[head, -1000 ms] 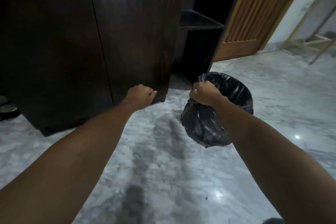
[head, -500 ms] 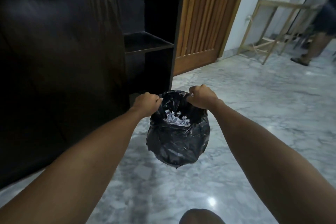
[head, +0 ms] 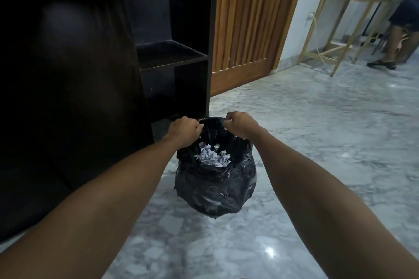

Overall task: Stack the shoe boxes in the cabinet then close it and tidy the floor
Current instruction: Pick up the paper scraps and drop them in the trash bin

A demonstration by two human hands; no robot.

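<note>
While gripped, crinkly black bag [head: 215, 188], crumpled paper [head: 212, 157]

Both bare arms are stretched forward and slightly downward from the lower corners of the view, converging toward the middle. The left forearm is angled up and to the right, the right forearm up and to the left, with the elbows kept wide and out of sight. The left hand [head: 184, 130] is closed into a fist, knuckles turned upward, its fingers pinched shut on the rim of the black bag [head: 215, 190]. The right hand [head: 241, 125] is likewise curled tight, back of the hand facing up, clamped on the opposite side of the same rim. The two hands are held level and near each other, with a narrow gap kept between them.
</note>
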